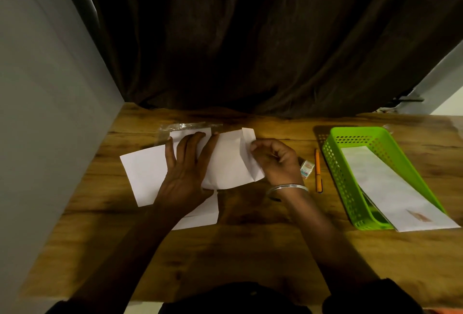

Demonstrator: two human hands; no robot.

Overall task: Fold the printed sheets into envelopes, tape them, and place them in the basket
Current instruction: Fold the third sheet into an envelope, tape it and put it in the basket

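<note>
Pinching the side flap, the right hand [275, 160] folds it over — the left hand [186, 168], fingers spread flat, pins the sheet [225, 163] to the table [250, 251] so it stays put; the basket [350, 188] waits nearby.

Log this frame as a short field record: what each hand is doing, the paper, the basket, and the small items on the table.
left hand: flat, palm down, pressing the sheet being folded
right hand: pinching the folded right flap of that sheet
sheet in work: white, partly folded, flap raised at its right edge
other sheets: white, lying under and left of the hands
basket: green, perforated, right of the hands, holding a long white envelope
pen: orange, between right hand and basket
small item: beside the pen, identity unclear
table: wood
</note>
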